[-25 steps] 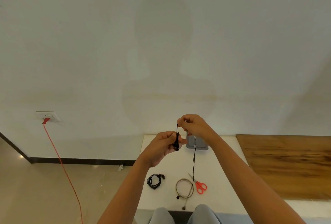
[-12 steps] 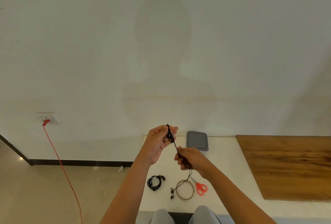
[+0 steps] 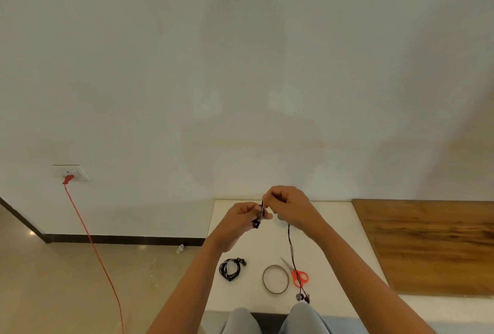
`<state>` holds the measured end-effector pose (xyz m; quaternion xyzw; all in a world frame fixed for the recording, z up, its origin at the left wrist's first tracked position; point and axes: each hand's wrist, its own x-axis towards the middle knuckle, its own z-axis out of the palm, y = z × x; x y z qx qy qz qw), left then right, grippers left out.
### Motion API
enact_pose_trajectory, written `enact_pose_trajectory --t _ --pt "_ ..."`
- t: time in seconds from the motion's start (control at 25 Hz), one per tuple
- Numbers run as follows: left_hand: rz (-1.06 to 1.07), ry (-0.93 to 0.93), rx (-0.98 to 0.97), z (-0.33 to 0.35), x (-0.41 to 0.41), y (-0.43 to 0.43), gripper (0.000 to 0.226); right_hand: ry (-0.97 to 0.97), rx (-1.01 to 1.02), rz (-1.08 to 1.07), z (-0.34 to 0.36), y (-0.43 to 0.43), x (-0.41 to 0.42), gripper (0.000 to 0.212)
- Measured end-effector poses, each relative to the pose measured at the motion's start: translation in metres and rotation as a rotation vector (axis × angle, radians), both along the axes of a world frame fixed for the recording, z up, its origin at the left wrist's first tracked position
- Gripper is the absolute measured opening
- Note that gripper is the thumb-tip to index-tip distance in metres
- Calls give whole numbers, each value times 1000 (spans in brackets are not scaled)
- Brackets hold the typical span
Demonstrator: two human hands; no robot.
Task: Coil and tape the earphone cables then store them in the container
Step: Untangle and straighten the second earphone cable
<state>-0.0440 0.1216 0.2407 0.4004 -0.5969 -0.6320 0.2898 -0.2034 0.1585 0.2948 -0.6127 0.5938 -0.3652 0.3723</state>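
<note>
My left hand [image 3: 240,220] pinches a small bundle of black earphone cable [image 3: 259,216] above the white table [image 3: 334,229]. Close beside it, my right hand [image 3: 290,206] grips the same cable higher up. The loose end [image 3: 292,258] hangs down from the right hand to the earbuds [image 3: 303,297] near the table's front edge. A second black earphone set [image 3: 230,269] lies coiled on the table at the left. A tape ring [image 3: 275,279] and red-handled scissors [image 3: 298,275] lie beside it. The grey container is almost hidden behind my right hand.
A wooden board [image 3: 433,242] covers the table's right side. A red cord [image 3: 91,242] runs from a wall socket [image 3: 70,173] down across the floor at the left. My knees [image 3: 272,317] show below the table's front edge.
My right hand rose from low over the table back up beside my left hand, laying another turn of cable. The hanging end now dangles to the right, over the scissors.
</note>
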Motion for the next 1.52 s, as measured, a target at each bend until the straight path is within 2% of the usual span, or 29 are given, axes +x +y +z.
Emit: enact_pose_trajectory --t 0.2,0.32,0.52,0.68,0.76,0.88,0.92,1.08,1.16,1.24,1.32,1.44,1.52 --pt "-1 246 149 10 -5 11 28 4 76 46 2 -34 -14 20" --pt "38 339 188 19 -6 16 28 -158 196 106 -12 -44 -23 16" --pt "87 426 179 30 -3 13 32 -378 359 17 -48 -30 -11 23" --pt "183 481 183 27 0 -1 29 -315 367 101 -63 -4 -2 28" --pt "184 392 109 24 2 -8 29 -247 345 129 -60 13 3 31" --pt "161 72 -76 10 6 -12 30 -174 260 121 -39 28 4 28" --pt "141 18 -103 5 7 -12 30 -125 220 108 -31 28 2 24" --pt "-23 7 -56 2 7 -6 31 210 10 120 -8 14 -6 22" --pt "-84 -38 -31 6 5 0 29 269 -39 122 0 4 -11 18" --pt "-113 -52 20 8 3 5 30 219 -67 112 7 -6 -17 10" --pt "-83 35 122 10 2 9 33 75 -58 89 7 -17 -23 7" --pt "-42 212 258 18 -2 14 38 -121 43 55 -2 -27 -27 12" --pt "-31 247 240 21 -4 15 35 -248 141 42 -12 -28 -26 12"
